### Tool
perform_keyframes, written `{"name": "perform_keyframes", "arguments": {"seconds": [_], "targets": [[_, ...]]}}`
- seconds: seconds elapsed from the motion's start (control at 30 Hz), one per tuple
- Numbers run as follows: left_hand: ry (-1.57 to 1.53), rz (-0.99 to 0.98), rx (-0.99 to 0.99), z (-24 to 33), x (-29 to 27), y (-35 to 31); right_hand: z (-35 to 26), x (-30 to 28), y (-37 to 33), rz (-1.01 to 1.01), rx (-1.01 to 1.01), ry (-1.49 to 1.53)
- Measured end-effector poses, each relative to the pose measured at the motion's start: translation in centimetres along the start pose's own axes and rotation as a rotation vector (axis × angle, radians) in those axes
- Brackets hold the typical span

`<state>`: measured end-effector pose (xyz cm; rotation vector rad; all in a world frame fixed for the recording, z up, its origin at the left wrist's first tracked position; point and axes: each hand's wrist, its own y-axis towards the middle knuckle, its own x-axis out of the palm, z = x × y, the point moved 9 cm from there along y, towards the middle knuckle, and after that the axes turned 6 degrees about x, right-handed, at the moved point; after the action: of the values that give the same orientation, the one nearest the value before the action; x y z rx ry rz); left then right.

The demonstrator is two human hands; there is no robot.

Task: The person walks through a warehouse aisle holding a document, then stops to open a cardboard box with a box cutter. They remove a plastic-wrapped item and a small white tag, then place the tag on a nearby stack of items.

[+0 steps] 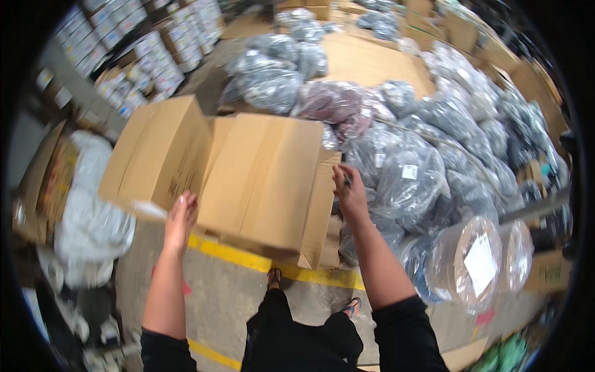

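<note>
Before me lies a large brown cardboard box [260, 177], its top flaps lying flat with a seam between them and a side flap [321, 208] hanging out at its right. Close against its left stands a second cardboard box [152, 155], tilted, with a white label low on its side. My left hand [181, 217] is between the two boxes at their near edges, fingers stretched out; whether it touches cardboard I cannot tell. By the right flap, my right hand [350, 192] has its fingers curled around a small dark thing too little to name.
Bagged bundles [409, 167] in clear plastic pile up on the right, beside plastic-wrapped rolls [477, 263]. White plastic sheeting [93, 211] lies on the left. A yellow floor line [223, 250] runs before my feet. Stacked printed cartons [149, 59] stand at the far left.
</note>
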<state>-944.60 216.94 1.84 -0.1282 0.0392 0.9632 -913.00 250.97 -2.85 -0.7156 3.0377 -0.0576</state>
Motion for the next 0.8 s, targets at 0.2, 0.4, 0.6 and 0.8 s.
{"name": "perform_keyframes", "arguments": {"seconds": [0.2, 0.4, 0.6, 0.8], "targets": [[-0.258, -0.339, -0.355, -7.3, 6.2, 8.6, 5.1, 3.8, 4.1, 0.418, 0.324, 0.114], [-0.447, -0.564, -0.367, -6.4, 11.8, 9.2, 7.9, 4.3, -2.7, 0.395, 0.360, 0.605], [-0.385, -0.739, -0.351, -0.3, 11.1, -1.9, 2.8, -0.5, -18.7, 0.567, 0.471, 0.830], [-0.106, -1.303, -0.086, 3.9, 17.6, -22.0, 0.2, -11.3, -42.6, 0.931, 0.650, 0.759]]}}
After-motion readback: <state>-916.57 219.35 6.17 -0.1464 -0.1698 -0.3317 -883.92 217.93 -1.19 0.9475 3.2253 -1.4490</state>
